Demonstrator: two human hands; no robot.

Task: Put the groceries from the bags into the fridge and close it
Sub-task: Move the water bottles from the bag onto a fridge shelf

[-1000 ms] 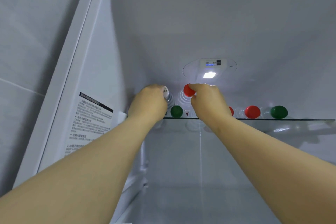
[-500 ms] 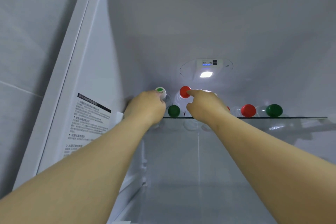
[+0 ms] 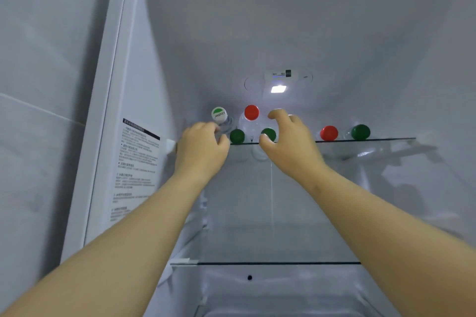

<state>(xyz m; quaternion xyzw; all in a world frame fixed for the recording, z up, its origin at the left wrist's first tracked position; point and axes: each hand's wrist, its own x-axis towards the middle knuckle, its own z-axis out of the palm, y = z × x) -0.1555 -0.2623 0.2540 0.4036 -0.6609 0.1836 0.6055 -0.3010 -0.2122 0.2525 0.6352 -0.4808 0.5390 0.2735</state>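
Several clear bottles stand on the fridge's top glass shelf (image 3: 373, 139). My left hand (image 3: 202, 149) is at the far left of the shelf, its fingers curled round the shoulder of a bottle with a white and green cap (image 3: 219, 114). A red-capped bottle (image 3: 251, 112) stands free just right of it. My right hand (image 3: 288, 141) hovers in front with loosely curved fingers and holds nothing. Its thumb lies beside a green cap (image 3: 268, 134). Another green cap (image 3: 237, 135) sits between my hands. Further right stand a red cap (image 3: 329, 133) and a green cap (image 3: 360, 132).
The fridge light (image 3: 278, 89) glows on the back wall above the bottles. A printed label (image 3: 136, 162) is stuck on the left inner wall. A second glass shelf (image 3: 278, 263) lies lower down. A tiled wall (image 3: 43, 110) borders the fridge on the left.
My right hand has let go of the red cap and drawn back to the right. My left hand has slid down from the white and green cap, which now shows.
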